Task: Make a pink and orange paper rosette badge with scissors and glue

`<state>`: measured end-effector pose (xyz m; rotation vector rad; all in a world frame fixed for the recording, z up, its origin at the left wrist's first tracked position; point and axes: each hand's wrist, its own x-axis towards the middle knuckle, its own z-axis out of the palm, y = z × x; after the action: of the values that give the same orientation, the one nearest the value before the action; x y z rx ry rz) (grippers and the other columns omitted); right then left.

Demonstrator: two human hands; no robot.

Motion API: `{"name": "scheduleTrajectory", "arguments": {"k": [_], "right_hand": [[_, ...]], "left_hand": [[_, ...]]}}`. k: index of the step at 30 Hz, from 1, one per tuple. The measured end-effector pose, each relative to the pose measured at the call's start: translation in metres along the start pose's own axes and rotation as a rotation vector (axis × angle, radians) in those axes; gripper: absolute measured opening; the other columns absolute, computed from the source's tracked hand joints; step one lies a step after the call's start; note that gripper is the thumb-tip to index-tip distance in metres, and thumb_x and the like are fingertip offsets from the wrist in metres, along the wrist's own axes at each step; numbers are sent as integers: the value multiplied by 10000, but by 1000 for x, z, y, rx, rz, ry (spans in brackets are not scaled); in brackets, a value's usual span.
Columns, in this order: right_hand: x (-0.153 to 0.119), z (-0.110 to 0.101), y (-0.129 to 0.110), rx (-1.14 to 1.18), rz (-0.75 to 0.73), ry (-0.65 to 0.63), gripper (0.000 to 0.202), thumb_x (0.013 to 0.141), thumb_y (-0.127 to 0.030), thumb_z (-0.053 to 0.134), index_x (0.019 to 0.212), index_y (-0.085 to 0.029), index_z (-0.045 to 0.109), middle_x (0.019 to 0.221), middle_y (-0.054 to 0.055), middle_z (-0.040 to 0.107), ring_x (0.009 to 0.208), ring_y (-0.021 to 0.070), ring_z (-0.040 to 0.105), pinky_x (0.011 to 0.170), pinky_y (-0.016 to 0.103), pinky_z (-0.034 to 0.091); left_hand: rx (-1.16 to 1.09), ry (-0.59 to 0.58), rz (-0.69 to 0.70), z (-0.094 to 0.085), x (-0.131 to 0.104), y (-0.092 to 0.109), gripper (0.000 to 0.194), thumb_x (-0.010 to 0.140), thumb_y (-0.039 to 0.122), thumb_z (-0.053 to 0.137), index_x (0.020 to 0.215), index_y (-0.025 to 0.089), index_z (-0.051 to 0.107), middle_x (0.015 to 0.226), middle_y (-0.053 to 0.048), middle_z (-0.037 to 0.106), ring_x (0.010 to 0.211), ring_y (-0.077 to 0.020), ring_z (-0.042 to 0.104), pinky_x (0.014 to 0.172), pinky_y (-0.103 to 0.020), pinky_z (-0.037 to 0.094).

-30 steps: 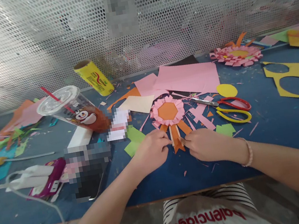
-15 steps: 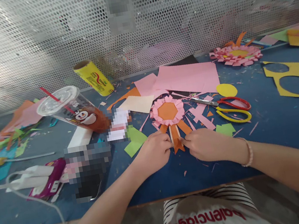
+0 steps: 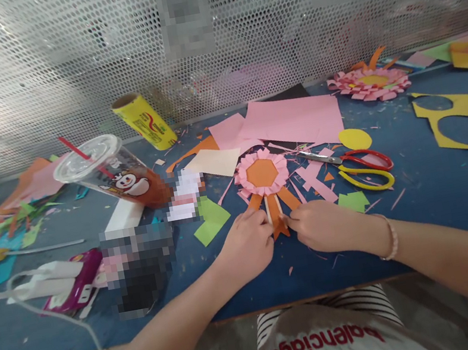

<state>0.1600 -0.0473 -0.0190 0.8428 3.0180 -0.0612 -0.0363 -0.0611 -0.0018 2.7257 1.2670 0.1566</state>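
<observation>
head view: paper rosette (image 3: 261, 174) lies flat in the middle of the frame on the blue counter (image 3: 254, 292), pink frill around an orange centre. three orange tails point toward the bottom of the frame. left hand (image 3: 250, 243) is at the left edge of the middle tail (image 3: 277, 218), right hand (image 3: 331, 225) at its right edge. grip on both is narrow, fingers curled in at the paper; can't tell if either pinches it or just presses down. scissors (image 3: 337, 161) lie right of centre, loose, near the right hand.

to do it well: light, even pressure from both sides, middle tail flat and straight below the frill, pale strip (image 3: 267, 208) lined up along it. thin paper likely creases or tears if the hands pull apart. best not to drag the side tails or lean on the frill.

hard to see: left fingers cover part of the middle tail's left edge, right fingertips part of the other. undersides of both hands hidden, so is how the tails join the frill. any glue can't be made out. dark object (image 3: 140, 285) lower left is blurred into blocks; clear item at the right edge is cut off.
</observation>
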Motion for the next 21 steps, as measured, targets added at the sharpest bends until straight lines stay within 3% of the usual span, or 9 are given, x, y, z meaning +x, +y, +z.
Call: {"name": "scheduleTrajectory", "arguments": {"k": [6, 12, 16, 21], "right_hand": [[1, 1, 1, -13, -50, -28, 188, 820, -146, 408, 735, -146, 576, 713, 62, 577, 639, 153, 513, 531, 279, 289], [0, -1, 0, -34, -25, -12, 196, 826, -149, 395, 845, -124, 588, 732, 75, 585, 633, 148, 523, 525, 280, 289], [0, -5, 1, -32, 14, 23, 233, 837, -168, 380, 933, -116, 585, 757, 77, 587, 649, 149, 527, 539, 284, 292], [0, -10, 2, 25, 153, 81, 287, 841, -185, 369, 1053, -133, 554, 767, 67, 589, 679, 154, 539, 583, 287, 310]], "left_hand": [[124, -4, 32, -3, -2, 8, 190, 771, 111, 438, 696, 144, 609, 754, -66, 552, 794, -197, 507, 701, -360, 431], [-194, 47, 112, -15, 1, -11, 269, 692, 42, 429, 739, 184, 652, 778, -22, 595, 766, -134, 527, 750, -291, 444], [-109, 188, 21, -15, 4, -23, 399, 721, 57, 412, 1027, 210, 618, 1021, -54, 584, 990, -187, 500, 873, -373, 417], [14, 74, 77, -6, 6, -28, 397, 732, 90, 436, 1030, 269, 630, 1258, -33, 467, 1204, -245, 360, 1004, -474, 298]]}}
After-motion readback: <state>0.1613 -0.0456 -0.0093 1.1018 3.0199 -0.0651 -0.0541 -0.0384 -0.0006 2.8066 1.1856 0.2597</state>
